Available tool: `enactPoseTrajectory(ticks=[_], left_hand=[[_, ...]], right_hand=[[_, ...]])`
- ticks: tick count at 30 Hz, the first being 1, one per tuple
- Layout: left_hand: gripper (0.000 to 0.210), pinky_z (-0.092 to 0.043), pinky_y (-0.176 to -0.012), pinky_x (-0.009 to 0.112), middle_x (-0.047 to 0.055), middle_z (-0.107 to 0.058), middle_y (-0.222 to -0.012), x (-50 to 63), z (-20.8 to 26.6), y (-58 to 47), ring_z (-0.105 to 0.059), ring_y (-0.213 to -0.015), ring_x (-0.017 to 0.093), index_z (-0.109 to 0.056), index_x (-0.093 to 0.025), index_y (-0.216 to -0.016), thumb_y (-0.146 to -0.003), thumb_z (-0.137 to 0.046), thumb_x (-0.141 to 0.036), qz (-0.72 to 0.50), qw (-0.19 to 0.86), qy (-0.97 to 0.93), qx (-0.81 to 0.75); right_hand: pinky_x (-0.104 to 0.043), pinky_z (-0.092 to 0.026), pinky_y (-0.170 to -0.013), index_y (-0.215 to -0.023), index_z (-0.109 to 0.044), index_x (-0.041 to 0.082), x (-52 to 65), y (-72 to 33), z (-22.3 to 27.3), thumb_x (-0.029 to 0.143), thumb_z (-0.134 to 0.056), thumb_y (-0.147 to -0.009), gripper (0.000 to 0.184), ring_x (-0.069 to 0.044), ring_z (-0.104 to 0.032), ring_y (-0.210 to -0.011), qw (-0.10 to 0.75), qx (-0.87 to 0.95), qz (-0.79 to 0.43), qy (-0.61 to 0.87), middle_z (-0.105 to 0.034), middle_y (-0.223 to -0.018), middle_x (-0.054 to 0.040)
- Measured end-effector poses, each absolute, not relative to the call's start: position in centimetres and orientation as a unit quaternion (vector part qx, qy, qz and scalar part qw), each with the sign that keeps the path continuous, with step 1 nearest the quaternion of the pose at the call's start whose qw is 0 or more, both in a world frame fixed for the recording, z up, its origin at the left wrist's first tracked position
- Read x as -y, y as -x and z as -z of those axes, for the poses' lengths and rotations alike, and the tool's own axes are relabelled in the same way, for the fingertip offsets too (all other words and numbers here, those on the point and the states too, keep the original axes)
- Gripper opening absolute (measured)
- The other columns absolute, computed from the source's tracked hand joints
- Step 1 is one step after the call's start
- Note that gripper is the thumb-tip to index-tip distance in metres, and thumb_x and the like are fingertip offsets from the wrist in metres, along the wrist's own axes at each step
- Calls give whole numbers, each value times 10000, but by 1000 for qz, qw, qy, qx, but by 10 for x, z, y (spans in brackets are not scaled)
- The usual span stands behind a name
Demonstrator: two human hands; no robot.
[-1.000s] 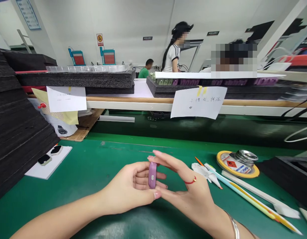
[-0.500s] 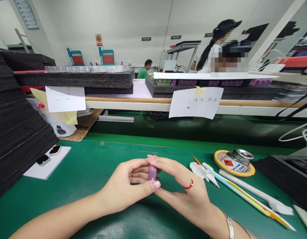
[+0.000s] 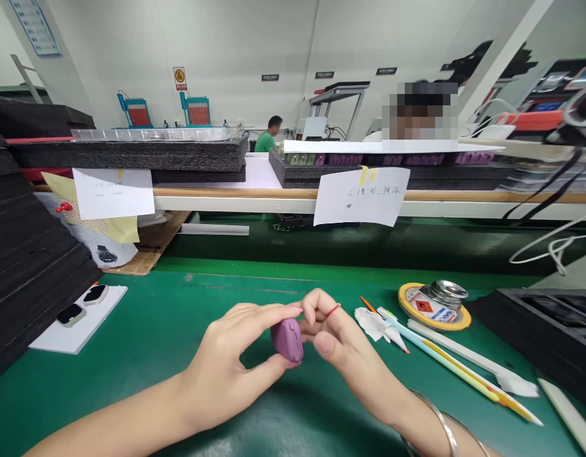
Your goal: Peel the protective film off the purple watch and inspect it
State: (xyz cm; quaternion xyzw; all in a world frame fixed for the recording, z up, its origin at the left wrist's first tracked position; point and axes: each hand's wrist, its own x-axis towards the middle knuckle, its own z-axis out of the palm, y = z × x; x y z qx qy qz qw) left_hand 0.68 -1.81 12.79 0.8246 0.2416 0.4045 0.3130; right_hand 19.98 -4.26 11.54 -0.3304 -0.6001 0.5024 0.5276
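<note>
Hands meet low in the middle of the head view, over a green table (image 3: pixel 179 330). The left hand (image 3: pixel 226 368) comes in from the lower left with its fingers curled narrow around a small purple case (image 3: pixel 287 339), thumb under it and fingertips over the top, so the case is held just above the table surface rather than resting on it. The right hand (image 3: pixel 338 346) comes in from the lower right, fingers bent and closed in against the right side of the case, touching it; a red thread ring sits on one finger and a silver bangle (image 3: pixel 438 422) circles the wrist. As a judgement, the case is in mid-handling, gripped by both hands and not set down anywhere; how much work remains on it cannot be told. Just right of the hands lie white wipes (image 3: pixel 376 324), long pale sticks (image 3: pixel 459 365) and a round yellow tin (image 3: pixel 433 303), all close enough to be brushed. At the far right edge sits a black tray (image 3: pixel 535 324). At the left, a tall stack of black foam (image 3: pixel 31 254) rises beside a white card (image 3: pixel 78 320) carrying two watch bodies (image 3: pixel 81 304). Open green surface lies left of and in front of the hands. Beyond, a shelf (image 3: pixel 293 200) with paper notes (image 3: pixel 359 197) crosses the view, and other people sit well behind it.
</note>
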Motion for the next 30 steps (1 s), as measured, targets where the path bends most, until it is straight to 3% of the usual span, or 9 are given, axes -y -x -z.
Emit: enactPoseTrajectory(ticks=[2,5,7,9,11,14,18,24,30], left_hand=[[483,-452,-1057,298,-29,-678,-1269,18,-125,-7,-612,-1198,172,-581,-347,-1308,-910,-673,-90,-411,282,-840,-213],[569,-383,-1127,368,-9,-475,-1500,19,-122,-6,-448,-1374,223,-516,-409,-1359,-904,-687,-112,-405,278,-841,-226],[872,-429,-1063,396,40,-272,-1605,20,-121,-5,-432,-1355,278,-349,-444,-1477,-787,-853,-269,-391,336,-816,-263],[1088,-501,-886,357,118,-322,-1547,19,-121,-7,-556,-1137,256,-237,-398,-1530,-679,-907,-496,-366,474,-749,-285],[862,-467,-668,269,134,-565,-1247,17,-122,-10,-580,-821,170,-436,-243,-1421,-761,-744,-704,-327,627,-649,-281],[654,-308,-507,192,57,-588,-814,14,-123,-17,-447,-581,82,-646,-114,-985,-880,-553,-752,-307,734,-543,-268],[572,-314,-474,167,63,-613,-834,15,-122,-23,-480,-581,77,-675,-116,-908,-858,-654,-685,-334,764,-496,-241],[616,-437,-508,171,53,-600,-793,13,-114,-23,-533,-576,90,-734,-124,-1022,-835,-652,-706,-337,788,-473,-205],[535,-416,-528,181,125,-676,-1003,14,-118,-21,-530,-595,85,-743,-195,-1185,-924,-593,-638,-303,818,-462,-163]], right_hand=[[-286,-586,-733,-808,-402,226,45,-196,-118,570,-792,-796,520,-164,-682,-772,513,591,-518,344,-629,-812,4],[-320,-593,-824,-765,-458,220,48,-194,-122,361,-855,-753,422,-192,-692,-872,530,622,-446,365,-667,-877,-20],[-357,-585,-880,-796,-538,226,50,-195,-124,309,-862,-732,340,-231,-695,-961,546,659,-355,375,-696,-972,-46],[-373,-577,-901,-858,-587,239,50,-197,-122,269,-850,-739,289,-253,-692,-1017,548,704,-243,382,-707,-1054,-59],[-374,-570,-906,-918,-594,250,50,-199,-119,219,-811,-779,259,-248,-694,-1027,529,750,-135,372,-717,-1077,-57],[-354,-569,-912,-955,-591,247,49,-200,-115,248,-803,-827,248,-238,-686,-1047,504,786,-72,351,-717,-1075,-61],[-278,-570,-904,-911,-626,244,49,-199,-119,333,-798,-852,203,-207,-664,-1091,504,776,-142,352,-666,-1137,-54],[-220,-508,-980,-847,-684,248,47,-200,-125,242,-753,-885,80,-147,-648,-1098,515,749,-222,352,-661,-1123,-9],[-139,-555,-740,-806,-692,243,41,-210,-122,285,-729,-923,130,-70,-657,-746,685,584,-245,360,-679,-882,24]])
